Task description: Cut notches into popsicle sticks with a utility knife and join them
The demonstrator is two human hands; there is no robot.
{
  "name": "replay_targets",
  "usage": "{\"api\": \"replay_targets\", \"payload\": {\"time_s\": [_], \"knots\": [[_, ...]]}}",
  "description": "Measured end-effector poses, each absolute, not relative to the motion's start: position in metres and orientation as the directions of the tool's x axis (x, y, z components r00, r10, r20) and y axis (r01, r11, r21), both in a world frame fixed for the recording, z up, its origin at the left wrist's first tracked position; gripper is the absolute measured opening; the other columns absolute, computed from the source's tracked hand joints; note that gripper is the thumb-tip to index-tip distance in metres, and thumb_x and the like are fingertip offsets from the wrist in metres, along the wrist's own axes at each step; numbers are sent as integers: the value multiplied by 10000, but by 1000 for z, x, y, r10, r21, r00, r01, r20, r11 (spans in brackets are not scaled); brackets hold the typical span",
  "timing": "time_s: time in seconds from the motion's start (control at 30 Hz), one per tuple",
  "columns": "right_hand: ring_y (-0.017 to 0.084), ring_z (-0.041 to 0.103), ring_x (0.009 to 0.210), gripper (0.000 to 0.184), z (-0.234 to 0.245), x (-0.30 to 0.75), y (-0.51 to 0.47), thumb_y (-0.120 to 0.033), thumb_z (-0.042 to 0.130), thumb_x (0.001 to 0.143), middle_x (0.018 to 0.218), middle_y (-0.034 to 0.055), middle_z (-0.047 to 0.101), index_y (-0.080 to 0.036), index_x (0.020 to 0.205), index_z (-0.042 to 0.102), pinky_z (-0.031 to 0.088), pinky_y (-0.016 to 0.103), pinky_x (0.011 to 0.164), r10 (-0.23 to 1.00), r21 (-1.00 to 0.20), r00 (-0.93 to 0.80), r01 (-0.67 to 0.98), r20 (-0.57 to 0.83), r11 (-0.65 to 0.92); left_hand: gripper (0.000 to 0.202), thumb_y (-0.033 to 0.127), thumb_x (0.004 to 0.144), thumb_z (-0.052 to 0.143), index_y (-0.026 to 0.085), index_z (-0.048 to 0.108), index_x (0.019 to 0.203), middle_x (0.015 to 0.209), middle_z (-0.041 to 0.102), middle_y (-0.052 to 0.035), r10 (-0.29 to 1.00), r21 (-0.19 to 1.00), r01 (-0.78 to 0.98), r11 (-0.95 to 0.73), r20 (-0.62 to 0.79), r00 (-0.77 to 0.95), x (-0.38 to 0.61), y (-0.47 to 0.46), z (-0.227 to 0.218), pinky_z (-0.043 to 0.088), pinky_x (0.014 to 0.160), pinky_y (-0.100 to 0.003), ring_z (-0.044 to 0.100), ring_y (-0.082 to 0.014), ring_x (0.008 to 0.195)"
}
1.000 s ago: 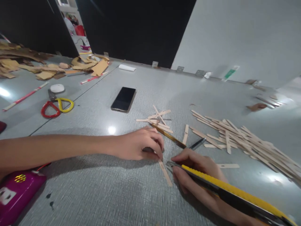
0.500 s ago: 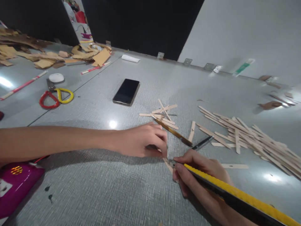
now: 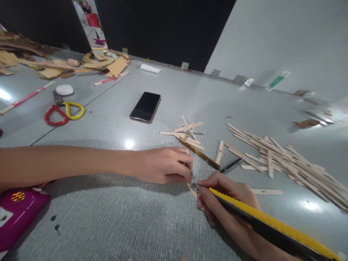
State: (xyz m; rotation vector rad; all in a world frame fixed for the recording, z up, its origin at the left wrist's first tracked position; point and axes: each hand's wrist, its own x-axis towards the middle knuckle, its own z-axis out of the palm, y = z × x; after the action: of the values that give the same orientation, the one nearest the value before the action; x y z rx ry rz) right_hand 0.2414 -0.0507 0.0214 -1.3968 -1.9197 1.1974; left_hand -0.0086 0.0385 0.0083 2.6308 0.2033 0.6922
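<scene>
My left hand (image 3: 165, 165) is closed, its fingertips pressing a short wooden craft stick (image 3: 193, 193) to the table. The fingers partly hide that stick. My right hand (image 3: 236, 188) is wrapped round a yellow and black utility knife (image 3: 274, 225). The knife's tip meets the craft stick just in front of my left fingertips, and the blade hardly shows. Beyond my hands lie a brown paintbrush (image 3: 199, 152), a black pen (image 3: 232, 165) and a small group of craft sticks (image 3: 190, 127).
A large pile of craft sticks (image 3: 296, 163) spreads over the right. A phone (image 3: 145, 106) lies farther back. Scissors (image 3: 61, 110), a white mouse-like object (image 3: 65, 90) and cardboard scraps (image 3: 53, 69) are at left. A purple device (image 3: 28, 214) sits under my left forearm.
The view has shifted slightly. My left hand has settled a little lower over the craft stick. The knife tip stays at the stick, close to my left fingertips.
</scene>
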Motion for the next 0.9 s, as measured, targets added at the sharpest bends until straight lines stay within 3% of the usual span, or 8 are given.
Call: {"api": "replay_targets", "payload": {"time_s": [0.13, 0.3, 0.63, 0.9], "knots": [[113, 582, 447, 318, 22, 239, -49, -491, 592, 1071, 657, 1, 721, -239, 879, 628, 458, 220, 448, 922, -873, -374, 478, -103, 97, 202, 140, 1065, 585, 122, 779, 1011, 972, 722, -100, 239, 413, 37, -910, 448, 861, -9, 38, 10, 514, 860, -299, 569, -190, 902], [108, 538, 413, 349, 25, 237, -49, -470, 573, 1079, 516, -42, 616, -238, 822, 621, 408, 209, 428, 922, -863, -378, 489, -81, 124, 200, 143, 1067, 584, 123, 778, 1020, 981, 721, -97, 224, 400, 27, -916, 455, 862, -8, 38, 8, 515, 884, -302, 572, -189, 913], [108, 553, 419, 342, 24, 236, -48, -484, 569, 1075, 588, -13, 682, -230, 852, 620, 434, 216, 439, 920, -872, -382, 477, -90, 113, 192, 136, 1064, 584, 123, 771, 1026, 982, 715, -95, 217, 360, 45, -932, 451, 866, -9, 36, 9, 514, 871, -298, 574, -195, 913], [96, 514, 412, 313, 29, 234, -48, -436, 565, 1082, 551, -48, 626, -232, 848, 608, 393, 204, 427, 914, -872, -396, 475, -92, 118, 188, 134, 1063, 591, 114, 769, 1006, 955, 716, -91, 211, 327, 54, -943, 465, 860, -8, 36, 10, 509, 832, -292, 570, -190, 880]]}}
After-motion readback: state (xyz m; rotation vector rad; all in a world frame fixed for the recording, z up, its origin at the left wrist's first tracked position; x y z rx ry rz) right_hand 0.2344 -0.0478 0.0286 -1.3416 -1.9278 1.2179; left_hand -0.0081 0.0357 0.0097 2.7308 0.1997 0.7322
